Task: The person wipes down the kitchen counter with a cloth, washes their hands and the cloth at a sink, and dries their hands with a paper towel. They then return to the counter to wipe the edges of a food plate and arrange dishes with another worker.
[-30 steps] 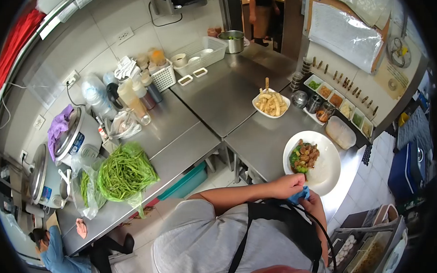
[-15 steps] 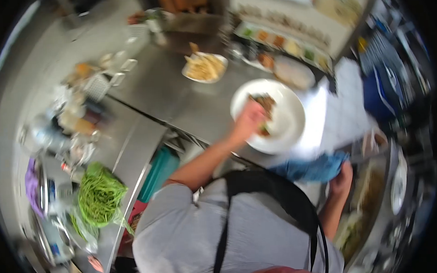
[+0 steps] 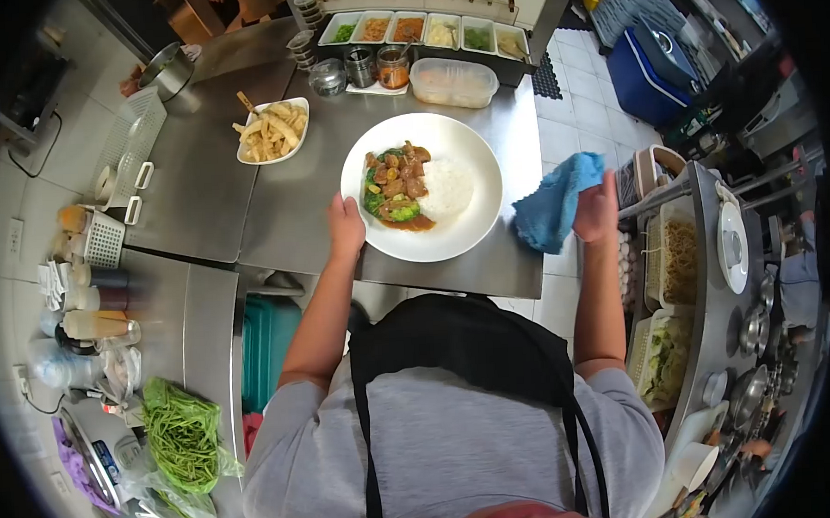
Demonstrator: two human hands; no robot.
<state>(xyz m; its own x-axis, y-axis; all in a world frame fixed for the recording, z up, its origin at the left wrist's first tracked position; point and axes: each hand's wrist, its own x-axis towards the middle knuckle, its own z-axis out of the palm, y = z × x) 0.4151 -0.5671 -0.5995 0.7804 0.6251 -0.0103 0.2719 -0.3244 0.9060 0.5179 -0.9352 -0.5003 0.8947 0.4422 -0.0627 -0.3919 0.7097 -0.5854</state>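
Note:
A white round plate point(image 3: 438, 247) lies on the steel counter. Saucy meat pieces with green vegetables point(image 3: 395, 184) fill its left side, and white rice point(image 3: 446, 189) sits beside them. My left hand point(image 3: 345, 227) grips the plate's left edge, thumb at the rim and fingers partly hidden. Right of the counter, my right hand point(image 3: 596, 209) holds a blue cloth point(image 3: 556, 202), which hangs to its left, apart from the plate. A white bowl of fries point(image 3: 273, 132) stands behind and left of the plate.
Behind the plate are a lidded plastic container point(image 3: 454, 83), small jars point(image 3: 393, 68) and a row of ingredient trays point(image 3: 423, 29). Bagged green beans point(image 3: 184, 436) lie on the left counter. To the right are noodles point(image 3: 679, 261) and a blue cooler point(image 3: 643, 78).
My left hand has moved from over the food to the plate's left rim. My right hand has raised the blue cloth away from my body. The head view has turned.

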